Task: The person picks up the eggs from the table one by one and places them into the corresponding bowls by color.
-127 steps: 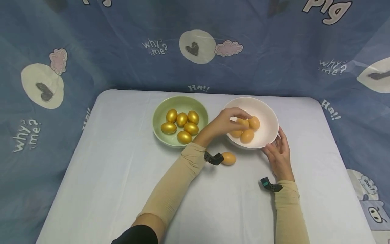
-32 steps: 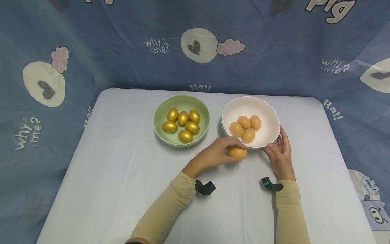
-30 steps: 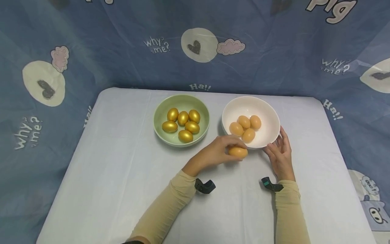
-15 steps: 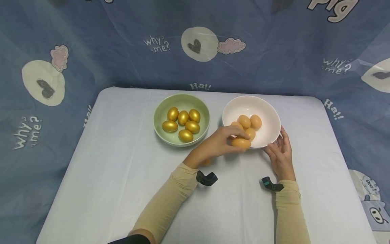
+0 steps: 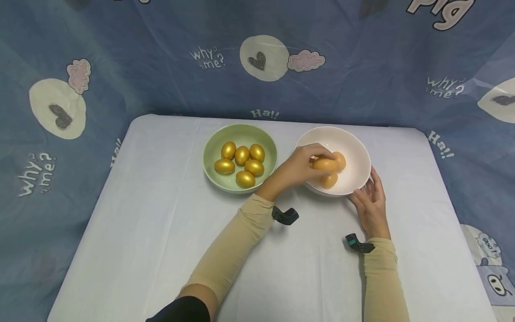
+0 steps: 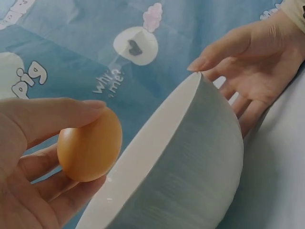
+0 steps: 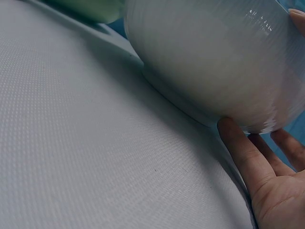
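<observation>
My left hand [image 5: 303, 163] pinches a brown egg [image 6: 90, 145] between thumb and fingers. It holds the egg over the white bowl [image 5: 356, 165], above other brown eggs. Two of those eggs show in the head view, one at the right [image 5: 339, 161] and one nearer the front [image 5: 329, 180]; my hand covers the rest. At the bowl's front right, my right hand [image 5: 370, 205] holds it, thumb at the rim and fingers against the lower side, as the right wrist view shows with the fingers [image 7: 248, 152].
A green bowl [image 5: 209, 172] with several golden eggs [image 5: 245, 179] stands left of the white bowl, beside my left forearm. Both bowls rest on a white-covered table [image 5: 161, 201]. A blue printed cloth [image 5: 169, 80] hangs behind it.
The left hand has carried a brown egg from the table in front of the white bowl up and over it. The right hand has stayed at the bowl.
</observation>
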`<action>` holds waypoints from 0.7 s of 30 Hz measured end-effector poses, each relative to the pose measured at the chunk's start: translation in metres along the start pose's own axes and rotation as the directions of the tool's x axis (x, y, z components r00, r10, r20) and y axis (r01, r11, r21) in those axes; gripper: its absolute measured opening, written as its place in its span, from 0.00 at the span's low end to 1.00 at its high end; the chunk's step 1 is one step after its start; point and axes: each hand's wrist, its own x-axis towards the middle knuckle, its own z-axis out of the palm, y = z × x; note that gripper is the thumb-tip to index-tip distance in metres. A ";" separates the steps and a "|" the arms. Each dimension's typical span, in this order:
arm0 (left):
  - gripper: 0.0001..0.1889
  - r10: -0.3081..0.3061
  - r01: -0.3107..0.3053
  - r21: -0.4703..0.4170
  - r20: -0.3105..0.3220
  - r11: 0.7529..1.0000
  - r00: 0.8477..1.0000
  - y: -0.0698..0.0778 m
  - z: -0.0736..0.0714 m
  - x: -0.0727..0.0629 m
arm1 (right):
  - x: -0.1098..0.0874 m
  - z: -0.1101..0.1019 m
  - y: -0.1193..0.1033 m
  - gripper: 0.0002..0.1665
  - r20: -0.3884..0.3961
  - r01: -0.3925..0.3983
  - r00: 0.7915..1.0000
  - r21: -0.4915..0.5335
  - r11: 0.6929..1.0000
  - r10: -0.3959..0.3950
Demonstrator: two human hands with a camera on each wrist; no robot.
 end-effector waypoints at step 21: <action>0.19 -0.057 0.040 0.181 0.089 0.983 0.994 -0.016 0.003 0.056 | 0.000 0.001 0.000 0.48 0.001 -0.005 1.000 0.027 1.000 0.005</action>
